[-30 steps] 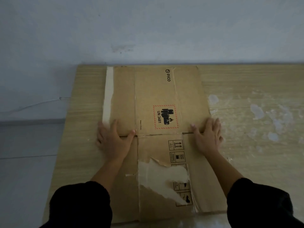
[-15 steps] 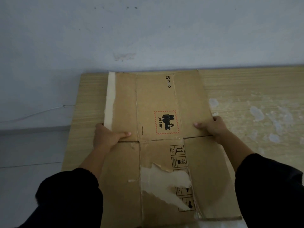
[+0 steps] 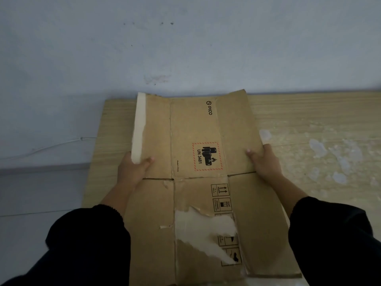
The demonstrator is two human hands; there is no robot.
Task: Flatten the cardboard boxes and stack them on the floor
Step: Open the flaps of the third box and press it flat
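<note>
At the far left of the frame a thin white cable (image 3: 51,144) runs along the foot of the pale blue-grey wall (image 3: 185,48), above a strip of grey floor (image 3: 37,193). To its right begins the pale wood-grain surface (image 3: 107,141) that carries the work.

The left hand (image 3: 134,168), coming out of a black sleeve (image 3: 88,240), grips the left edge of the flattened brown cardboard box (image 3: 198,124). Its thumb lies on top just below the strip of cream tape (image 3: 138,124), and its fingers are tucked underneath, out of sight. The box spans the middle of the frame, from the wall line down to the lower edge. A red-bordered UN 3481 label (image 3: 207,155) sits at its centre and a torn white patch (image 3: 204,230) lower down.

The right hand (image 3: 265,162) holds the opposite edge at about the same height, thumb on top and fingers curled under. Both grips sit just above the slits where the flaps meet the panels, probably so that the sheet balances and does not fold. The side panels tilt up a little, and the upper right corner rises past the wall line. That suggests the box is being lifted as one piece, to go to the floor. Whether its near end touches the surface cannot be told.

At the right, white smears (image 3: 329,151) mark the bare wood.
</note>
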